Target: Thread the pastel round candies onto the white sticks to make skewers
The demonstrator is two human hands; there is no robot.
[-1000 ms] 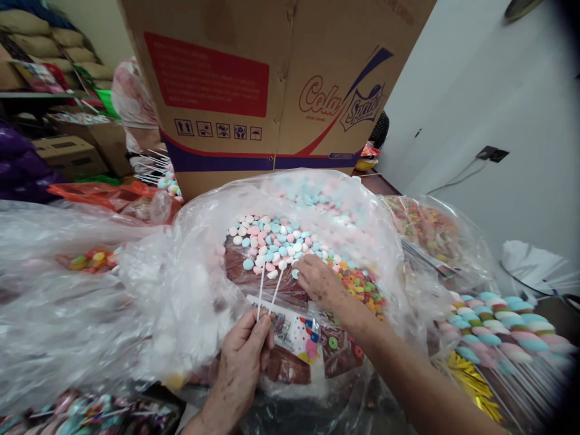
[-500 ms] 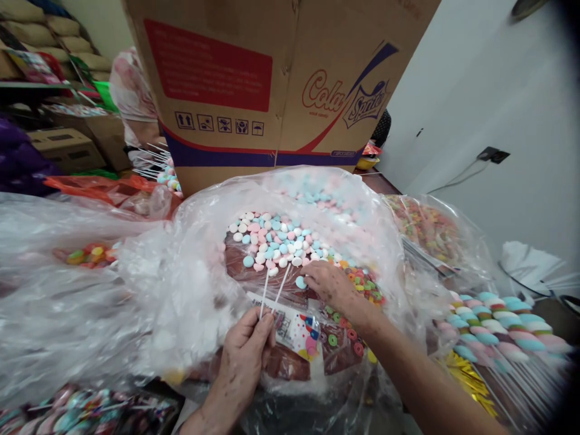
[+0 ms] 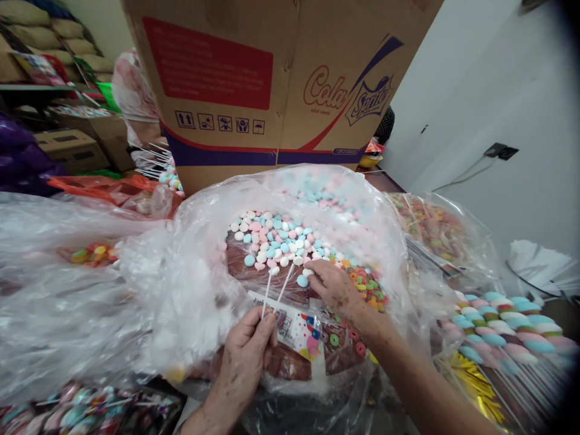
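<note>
Two thin white sticks are pinched between the thumb and fingers of my left hand, their tips pointing up and slightly apart. My right hand has its thumb and forefinger at a white candy, which shows between the fingertips. Just below it lies a light blue candy. Pink, blue and white round candies are spread beyond my hands on a brown surface inside clear plastic. Small colourful ring candies lie beside my right hand, and a printed label sits under the plastic between my hands.
A large cardboard box stands behind the candies. Finished candy sticks lie at right, near a bag of ring candies. Crumpled clear plastic covers the left. A box of wrapped candies is lower left.
A white candy now shows at my right fingertips, and that hand has shifted slightly right and up. My left hand keeps its hold on the two sticks. The view has shifted slightly.
</note>
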